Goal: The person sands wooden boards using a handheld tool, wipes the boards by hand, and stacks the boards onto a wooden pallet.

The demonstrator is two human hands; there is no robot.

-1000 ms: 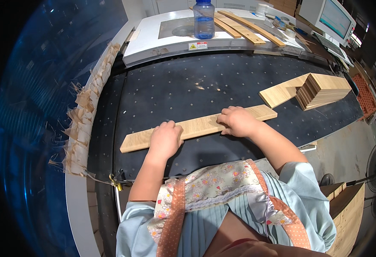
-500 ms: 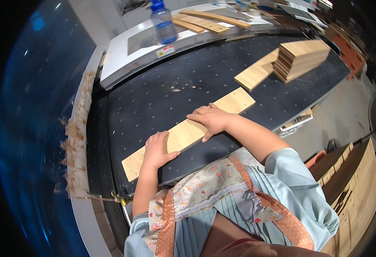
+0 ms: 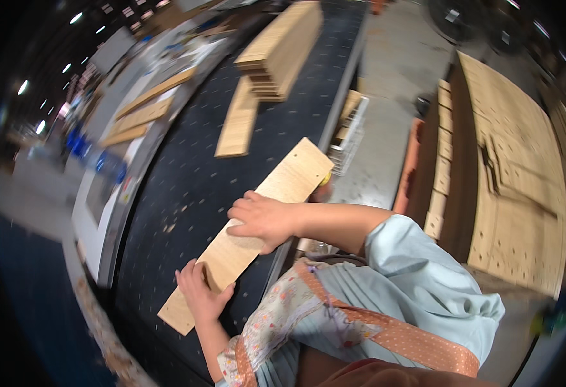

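A long, pale wooden board (image 3: 289,177) with small holes near its ends lies slantwise in front of me. My left hand (image 3: 202,293) grips it toward its near end, fingers over the far edge and thumb at the near edge. Farther along, my right hand (image 3: 263,222) is wrapped across its middle, fingers over the top. The board's far end reaches the table's right edge. Beneath is a dark tabletop (image 3: 186,148) dotted with small light spots. Whether the board touches it cannot be told.
Ahead stands a stack of similar boards (image 3: 286,48), with a single board (image 3: 238,126) jutting from under it. To the left, a white bench (image 3: 96,206) holds a blue water bottle (image 3: 105,161) and wooden strips (image 3: 144,116). A large stack of wooden panels (image 3: 515,174) stands right.
My view has swung to the right, bringing the panel stack further in. Both hands keep hold of the board, whose far end now reaches the table's right edge.
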